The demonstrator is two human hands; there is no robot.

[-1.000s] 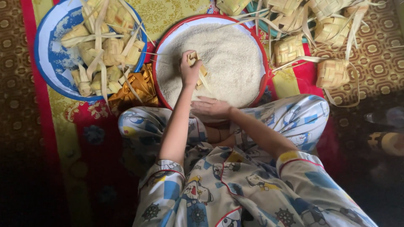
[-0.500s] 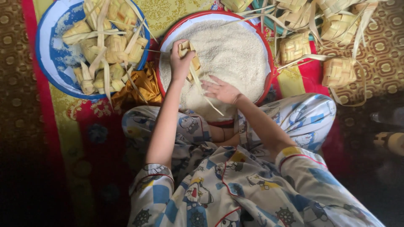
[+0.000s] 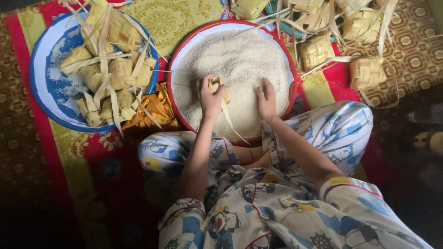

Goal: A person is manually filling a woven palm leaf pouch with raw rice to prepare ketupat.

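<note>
Since half a second ago the right hand (image 3: 266, 97) has dropped open-palmed onto the rice (image 3: 240, 69); left hand (image 3: 211, 96) grips a woven leaf pouch (image 3: 217, 87), which could spill grains if tilted.

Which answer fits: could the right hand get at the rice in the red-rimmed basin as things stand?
Probably yes: the right hand already rests on the rice in the basin, with nothing between them.

Patterned floor mat (image 3: 69, 193), red/yellow w/ brown edges. On it: blue bowl (image 3: 44, 92), red-rimmed rice tray (image 3: 177, 55), loose woven palm-leaf pouches (image 3: 367, 71).
</note>
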